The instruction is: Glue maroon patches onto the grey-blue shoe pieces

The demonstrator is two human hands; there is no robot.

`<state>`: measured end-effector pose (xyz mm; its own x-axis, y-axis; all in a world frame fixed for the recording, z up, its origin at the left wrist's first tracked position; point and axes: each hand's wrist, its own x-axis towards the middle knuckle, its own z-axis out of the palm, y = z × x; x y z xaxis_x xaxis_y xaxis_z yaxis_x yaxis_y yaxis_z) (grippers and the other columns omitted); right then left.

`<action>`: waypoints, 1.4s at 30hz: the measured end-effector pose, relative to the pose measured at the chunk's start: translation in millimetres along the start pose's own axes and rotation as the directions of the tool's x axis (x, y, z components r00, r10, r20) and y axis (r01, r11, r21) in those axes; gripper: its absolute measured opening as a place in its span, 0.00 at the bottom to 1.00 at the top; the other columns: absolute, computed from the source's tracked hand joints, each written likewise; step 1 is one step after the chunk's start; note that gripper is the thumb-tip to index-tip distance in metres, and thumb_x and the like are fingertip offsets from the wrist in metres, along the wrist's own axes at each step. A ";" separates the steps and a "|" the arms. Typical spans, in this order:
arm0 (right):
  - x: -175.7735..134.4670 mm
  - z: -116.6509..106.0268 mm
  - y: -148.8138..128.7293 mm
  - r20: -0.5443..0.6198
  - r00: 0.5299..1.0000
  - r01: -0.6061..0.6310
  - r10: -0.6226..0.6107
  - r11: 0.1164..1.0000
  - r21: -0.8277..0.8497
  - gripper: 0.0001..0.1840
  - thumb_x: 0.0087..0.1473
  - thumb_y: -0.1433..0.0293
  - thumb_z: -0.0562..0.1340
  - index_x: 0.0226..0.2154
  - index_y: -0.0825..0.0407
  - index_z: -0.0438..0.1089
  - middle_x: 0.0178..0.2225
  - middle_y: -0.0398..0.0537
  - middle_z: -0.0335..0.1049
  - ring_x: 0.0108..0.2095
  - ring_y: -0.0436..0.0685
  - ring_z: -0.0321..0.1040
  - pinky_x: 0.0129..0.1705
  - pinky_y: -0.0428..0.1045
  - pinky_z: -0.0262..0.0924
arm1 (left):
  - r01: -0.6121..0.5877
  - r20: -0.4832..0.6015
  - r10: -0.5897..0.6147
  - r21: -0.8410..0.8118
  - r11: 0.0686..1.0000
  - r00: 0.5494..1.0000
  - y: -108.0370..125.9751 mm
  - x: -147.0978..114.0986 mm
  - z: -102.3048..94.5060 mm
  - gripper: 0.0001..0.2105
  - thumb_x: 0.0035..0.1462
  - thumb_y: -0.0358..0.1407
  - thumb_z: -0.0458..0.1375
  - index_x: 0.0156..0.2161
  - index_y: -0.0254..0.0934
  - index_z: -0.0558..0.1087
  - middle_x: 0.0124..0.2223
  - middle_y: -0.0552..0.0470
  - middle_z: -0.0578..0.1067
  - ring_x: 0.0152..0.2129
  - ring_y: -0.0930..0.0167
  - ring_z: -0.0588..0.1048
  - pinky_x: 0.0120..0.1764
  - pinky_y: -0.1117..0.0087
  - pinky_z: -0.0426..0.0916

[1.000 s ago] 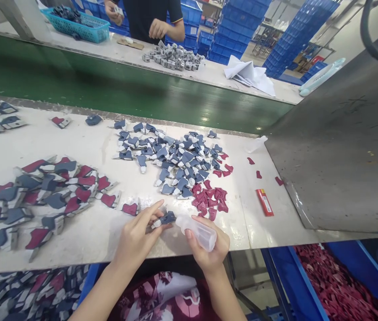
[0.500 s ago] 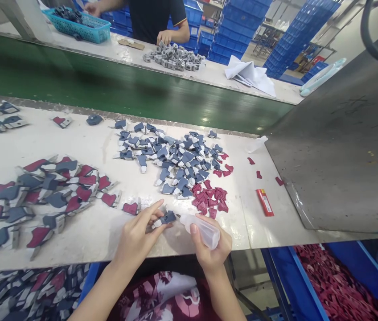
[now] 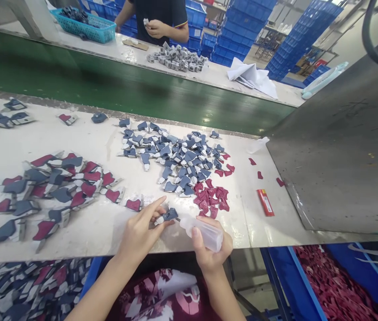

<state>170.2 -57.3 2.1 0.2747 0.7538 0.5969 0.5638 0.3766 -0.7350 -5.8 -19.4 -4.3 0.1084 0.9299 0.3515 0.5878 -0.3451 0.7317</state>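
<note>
Near the table's front edge my left hand (image 3: pixel 141 229) pinches a small blue-and-white plastic part (image 3: pixel 170 215) between thumb and fingers. My right hand (image 3: pixel 213 249) is wrapped round a translucent squeeze bottle (image 3: pixel 205 232), tilted so that its thin dark tip meets or nearly meets the part's right end; I cannot tell if they touch. Just beyond my hands lies a heap of similar blue-and-white parts (image 3: pixel 189 156). Beside that heap is a small pile of maroon pieces (image 3: pixel 211 196). A part with a maroon inlay (image 3: pixel 133 204) lies left of my left hand.
Many parts with maroon or blue faces (image 3: pixel 58 187) cover the table's left. A red lighter (image 3: pixel 265 203) lies right, before a metal panel (image 3: pixel 339 147). Blue bins (image 3: pixel 306 285) stand below. Across the green belt (image 3: pixel 108 84), a co-worker's hand (image 3: pixel 157 29) holds a grey part.
The view has shifted slightly, so the table items appear further right. My hands keep the same grip on part and bottle. The co-worker's hand has risen from the grey pile with a piece.
</note>
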 end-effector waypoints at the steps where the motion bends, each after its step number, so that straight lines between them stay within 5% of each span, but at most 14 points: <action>1: 0.5 2.0 -1.9 0.014 1.000 0.010 -0.010 1.000 -0.001 0.09 0.53 0.70 0.65 0.39 0.53 0.72 0.30 0.50 0.77 0.26 0.56 0.75 0.26 0.49 0.72 | -0.007 -0.002 0.007 -0.006 1.000 1.000 -0.2 0.2 0.0 0.18 0.60 0.40 0.61 0.55 0.40 0.71 0.35 0.54 0.80 0.26 0.74 0.77 0.37 0.73 0.76; 42: 10.6 6.1 -11.1 0.092 0.996 -0.003 0.000 0.999 0.041 0.05 0.54 0.71 0.64 0.35 0.53 0.73 0.28 0.48 0.77 0.25 0.55 0.75 0.26 0.48 0.72 | -0.011 0.023 0.011 -0.011 1.000 1.000 -4.0 -2.5 -0.3 0.20 0.59 0.34 0.59 0.57 0.40 0.70 0.36 0.54 0.80 0.27 0.74 0.77 0.39 0.72 0.76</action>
<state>162.0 -50.2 14.6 0.2014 0.8001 0.5651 0.5302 0.3960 -0.7497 -8.7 -20.3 -7.9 0.1333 0.9286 0.3462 0.5775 -0.3567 0.7343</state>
